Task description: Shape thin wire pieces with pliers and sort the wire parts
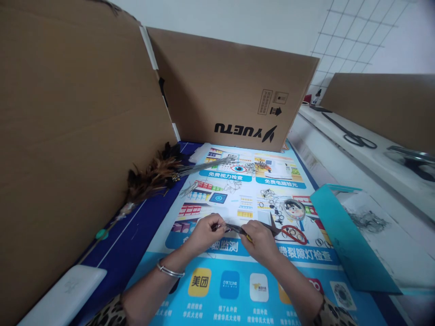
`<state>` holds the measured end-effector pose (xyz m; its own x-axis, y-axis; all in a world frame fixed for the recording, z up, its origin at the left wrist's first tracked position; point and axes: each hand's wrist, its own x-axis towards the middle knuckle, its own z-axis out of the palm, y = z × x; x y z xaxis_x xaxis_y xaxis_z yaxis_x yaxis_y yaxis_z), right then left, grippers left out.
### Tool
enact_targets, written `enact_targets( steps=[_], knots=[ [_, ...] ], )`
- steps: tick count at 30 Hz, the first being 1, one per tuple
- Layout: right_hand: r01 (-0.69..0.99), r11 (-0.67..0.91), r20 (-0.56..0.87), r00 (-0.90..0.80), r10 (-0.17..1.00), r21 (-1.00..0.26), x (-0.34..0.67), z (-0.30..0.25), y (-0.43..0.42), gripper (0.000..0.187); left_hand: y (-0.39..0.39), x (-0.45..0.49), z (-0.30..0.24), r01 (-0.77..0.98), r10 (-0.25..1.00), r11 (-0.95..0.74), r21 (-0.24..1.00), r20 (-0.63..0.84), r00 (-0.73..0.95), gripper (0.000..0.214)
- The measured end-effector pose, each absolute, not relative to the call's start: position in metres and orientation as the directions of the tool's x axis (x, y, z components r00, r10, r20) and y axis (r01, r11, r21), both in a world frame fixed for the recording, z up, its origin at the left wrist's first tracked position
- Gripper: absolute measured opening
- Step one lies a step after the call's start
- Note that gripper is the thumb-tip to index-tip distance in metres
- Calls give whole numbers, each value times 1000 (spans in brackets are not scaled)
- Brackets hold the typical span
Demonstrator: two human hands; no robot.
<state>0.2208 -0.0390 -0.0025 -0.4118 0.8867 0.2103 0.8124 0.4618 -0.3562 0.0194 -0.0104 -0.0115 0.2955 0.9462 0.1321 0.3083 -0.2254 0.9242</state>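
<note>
Left hand (206,234): one, fingers drawn together in a pinch on a small dark piece (215,227), its exact form too small to tell. Right hand (260,242): one, curled closed around pliers (238,229), their nose pointing toward that piece, contact unclear. Both were above the middle of a printed sheet (210,261). In hand: a single piece, seemingly part-worked. Apparently unworked: a bundle of long straight wires (210,164) toward the far left, with a cluster of shorter wires (189,189) nearer. Apparently shaped: loose wire bits (268,194) and dark rings (278,213), lying beside a round clear dish (294,209). Set aside at right: a tangled heap of wire pieces (369,222) in a teal open box (353,248); whether finished, could not be told. Much stock appeared left; no total could be established.
</note>
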Motion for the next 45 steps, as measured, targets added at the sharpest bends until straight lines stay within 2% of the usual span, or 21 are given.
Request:
enact_targets(
  steps=[26, 45],
  knots=[
    [810, 474, 210, -425, 880, -346, 221, -3, -40, 8, -11, 20, -14, 307, 947, -234, 922, 146, 285, 6],
    [788, 478, 215, -427, 878, -387, 221, -2, -40, 7, -11, 20, -9, 307, 950, -224, 925, 138, 278, 6]
  ],
)
